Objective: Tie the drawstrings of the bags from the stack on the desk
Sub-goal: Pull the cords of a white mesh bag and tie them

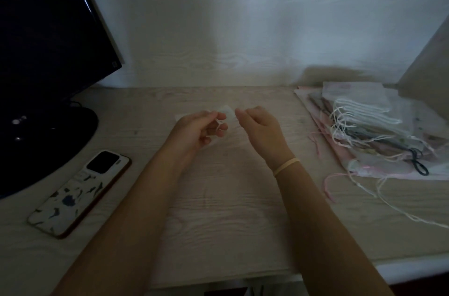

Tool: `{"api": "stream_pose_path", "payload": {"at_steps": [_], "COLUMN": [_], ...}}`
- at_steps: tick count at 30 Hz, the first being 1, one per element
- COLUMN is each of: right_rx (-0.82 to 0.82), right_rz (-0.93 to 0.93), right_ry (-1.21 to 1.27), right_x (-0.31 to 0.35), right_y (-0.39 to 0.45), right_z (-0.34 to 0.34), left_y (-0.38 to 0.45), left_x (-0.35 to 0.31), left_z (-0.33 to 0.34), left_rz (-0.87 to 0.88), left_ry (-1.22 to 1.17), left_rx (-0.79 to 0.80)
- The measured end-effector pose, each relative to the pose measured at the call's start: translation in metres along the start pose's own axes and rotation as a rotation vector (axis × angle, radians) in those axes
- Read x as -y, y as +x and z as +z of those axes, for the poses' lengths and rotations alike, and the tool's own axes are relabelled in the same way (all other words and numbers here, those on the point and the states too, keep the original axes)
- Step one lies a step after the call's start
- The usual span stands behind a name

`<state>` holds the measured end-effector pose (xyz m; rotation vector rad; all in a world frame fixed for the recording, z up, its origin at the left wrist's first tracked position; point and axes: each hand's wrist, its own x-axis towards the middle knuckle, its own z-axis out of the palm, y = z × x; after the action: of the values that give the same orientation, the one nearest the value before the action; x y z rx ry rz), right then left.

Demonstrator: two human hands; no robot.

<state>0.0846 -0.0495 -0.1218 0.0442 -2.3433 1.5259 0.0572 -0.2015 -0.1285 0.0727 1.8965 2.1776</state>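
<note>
A sheer, pale bag [227, 111] lies on the desk in the middle, mostly hidden behind my hands. My left hand [199, 131] pinches its white drawstring [219, 123], which loops over the fingers. My right hand [258, 125] hovers just to the right with its fingers curled; whether it grips a string end is hidden. The stack of bags [379, 130] lies at the right, with white, pink and dark strings trailing off it.
A dark monitor [48, 53] on its stand fills the left side. A phone [80, 193] in a patterned case lies face down at the front left. Loose strings [364, 189] spill from the stack toward the desk's front right edge.
</note>
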Motion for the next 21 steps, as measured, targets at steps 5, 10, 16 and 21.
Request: {"api": "stream_pose_path", "payload": {"at_steps": [5,10,16,21], "right_rx": [0.129,0.239,-0.227,0.056], "right_rz": [0.087,0.065,-0.348,-0.208], "right_ry": [0.051,-0.217,-0.33,-0.051], "right_x": [0.0,-0.007,-0.016,-0.016], "right_y": [-0.002,-0.002,0.005,0.001], "right_z": [0.005,0.008,0.0,0.008], "left_y": [0.002,0.002,0.005,-0.002], "left_x": [-0.001,-0.001,0.005,0.005], "left_z": [0.0,-0.002,-0.001,0.009], "left_rz": [-0.021,-0.107,0.073,0.222], "left_ry": [-0.113,-0.316,0.047,0.289], "left_rx": [0.018,0.087,-0.013,0.046]}}
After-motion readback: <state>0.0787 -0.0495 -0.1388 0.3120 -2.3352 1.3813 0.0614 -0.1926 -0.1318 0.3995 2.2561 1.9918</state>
